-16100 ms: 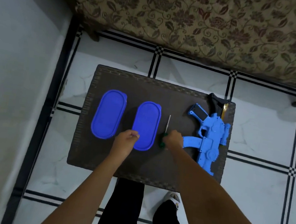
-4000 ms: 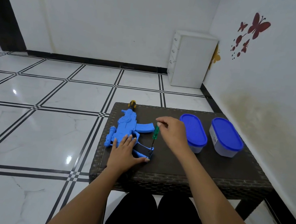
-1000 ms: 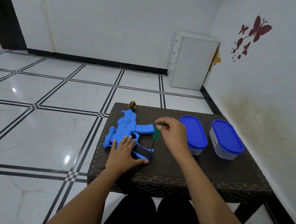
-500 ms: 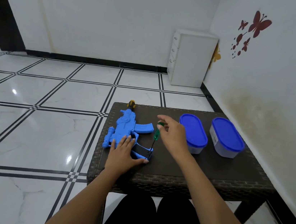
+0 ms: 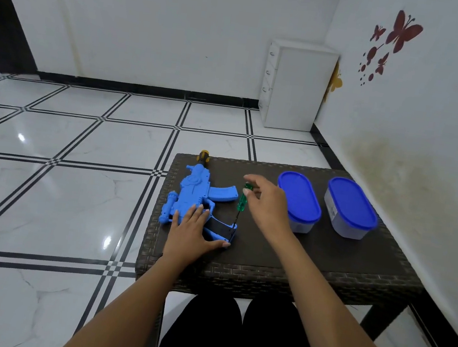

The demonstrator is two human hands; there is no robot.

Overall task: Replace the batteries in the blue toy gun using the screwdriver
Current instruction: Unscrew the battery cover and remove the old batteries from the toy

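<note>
- Gun (image 5: 194,195) lies flat under your left hand (image 5: 189,230), fingers straight and pressing on the stock end; nothing gripped.
- Screwdriver (image 5: 242,201) stands nearly upright just right of that hand, tip down at the stock's rear corner. Your right hand (image 5: 267,204) pinches the green handle top between thumb and fingertips, other fingers loosely spread.
- Risk: that pinch is light. If you turn without pushing down, the tip will likely skip out of the screw and chew the head.
- Risk: your left thumb sits close beside the tip; a slip could jab it.
- Risk: a freed screw may drop into the table (image 5: 312,260) weave. Two tubs (image 5: 298,200) sit beyond your right hand.
</note>
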